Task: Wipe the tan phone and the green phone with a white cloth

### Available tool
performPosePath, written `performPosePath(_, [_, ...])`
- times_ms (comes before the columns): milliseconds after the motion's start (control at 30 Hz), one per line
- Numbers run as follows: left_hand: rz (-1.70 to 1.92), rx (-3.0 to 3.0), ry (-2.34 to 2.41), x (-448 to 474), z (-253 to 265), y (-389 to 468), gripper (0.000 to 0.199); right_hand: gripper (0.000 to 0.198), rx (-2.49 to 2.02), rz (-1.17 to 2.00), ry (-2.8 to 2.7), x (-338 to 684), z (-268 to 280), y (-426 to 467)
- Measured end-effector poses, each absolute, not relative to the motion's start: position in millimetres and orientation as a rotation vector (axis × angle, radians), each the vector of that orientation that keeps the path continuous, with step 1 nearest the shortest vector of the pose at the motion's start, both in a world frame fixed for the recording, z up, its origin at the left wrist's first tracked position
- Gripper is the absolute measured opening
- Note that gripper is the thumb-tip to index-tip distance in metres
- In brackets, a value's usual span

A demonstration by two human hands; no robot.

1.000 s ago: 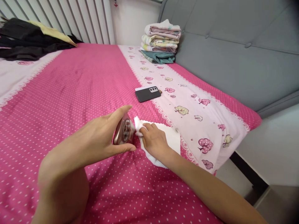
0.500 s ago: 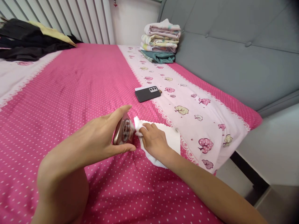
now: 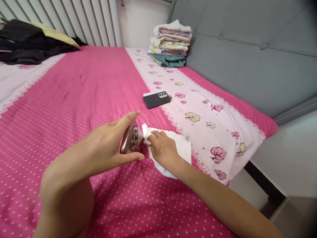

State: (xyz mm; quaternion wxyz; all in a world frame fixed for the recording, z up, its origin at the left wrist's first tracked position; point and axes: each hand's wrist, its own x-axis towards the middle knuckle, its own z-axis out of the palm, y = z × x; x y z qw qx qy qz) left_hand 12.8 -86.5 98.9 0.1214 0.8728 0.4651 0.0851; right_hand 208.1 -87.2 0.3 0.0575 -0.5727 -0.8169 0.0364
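Observation:
My left hand (image 3: pixel 112 138) grips a rose-gold smartphone (image 3: pixel 130 141) by its edges, thumb on the near side and a finger on the far side. The phone stands tilted on edge, with its round camera ring facing right. A white cloth (image 3: pixel 182 147) lies on the pink dotted bedspread, and my right hand (image 3: pixel 162 147) is closed on a bunched part of it. That bunched part is right beside the phone's camera side; whether it touches the phone is hard to see. The fingertips of my right hand are partly hidden in the cloth.
A black smartphone (image 3: pixel 156 99) lies face down beyond my hands, with a pale flat thing partly under it. Folded cloths (image 3: pixel 170 43) are stacked by the grey headboard (image 3: pixel 242 49). Dark clothes (image 3: pixel 27 41) lie at the far left, near a white radiator (image 3: pixel 89 19).

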Motion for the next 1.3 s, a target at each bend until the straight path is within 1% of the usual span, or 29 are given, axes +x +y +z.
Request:
performPosePath(500, [0.239, 2.566, 1.36, 14.6, 99.9, -86.1, 0.085, 0.025, -1.742, 0.096, -2.477, 207.4, 1.5, -86.6])
performPosePath(633, [0.24, 2.545, 1.363, 14.8, 101.0, -87.0, 0.088, 0.025, -1.738, 0.094, -2.471, 207.5, 1.1, -86.2])
performPosePath(1300, [0.246, 2.574, 1.337, 14.9, 99.8, -87.1, 0.089, 0.024, -1.737, 0.086, -2.473, 206.9, 0.7, -86.0])
